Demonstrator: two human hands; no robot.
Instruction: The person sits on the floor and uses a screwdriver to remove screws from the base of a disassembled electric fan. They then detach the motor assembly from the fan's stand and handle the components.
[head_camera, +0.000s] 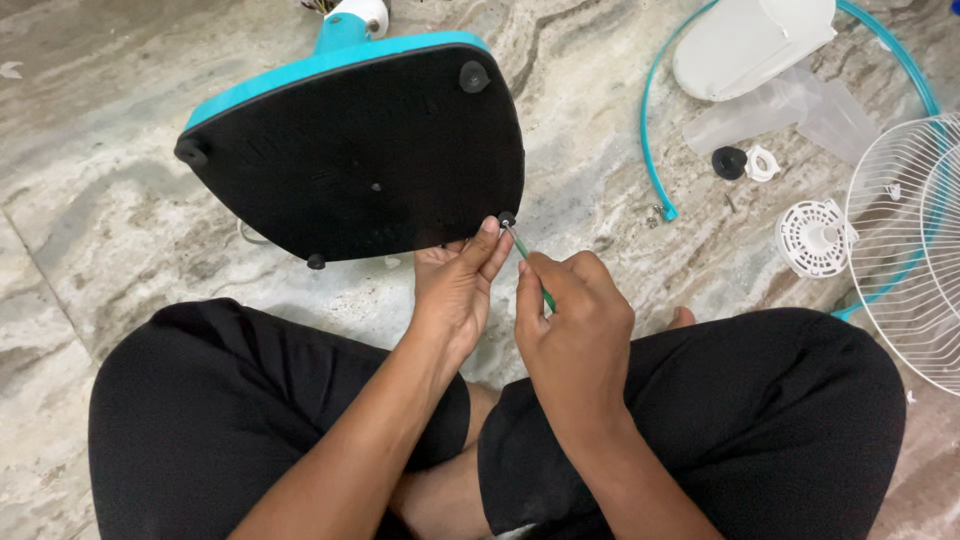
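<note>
A teal fan base (360, 150) lies tipped on the marble floor, its black underside with round rubber feet facing me. My left hand (458, 285) steadies the base's near right corner, fingers touching the edge by a small foot (506, 218). My right hand (572, 320) grips a thin green-handled screwdriver (530, 262), whose tip points at that corner foot. I sit cross-legged in black trousers just below the base.
At the right lie a white wire fan guard (905, 240), a teal guard ring (652, 130), a white motor cover (750, 42), clear fan blades (790, 110), a white round hub piece (815, 238), a black cap (729, 162) and small screws (655, 215).
</note>
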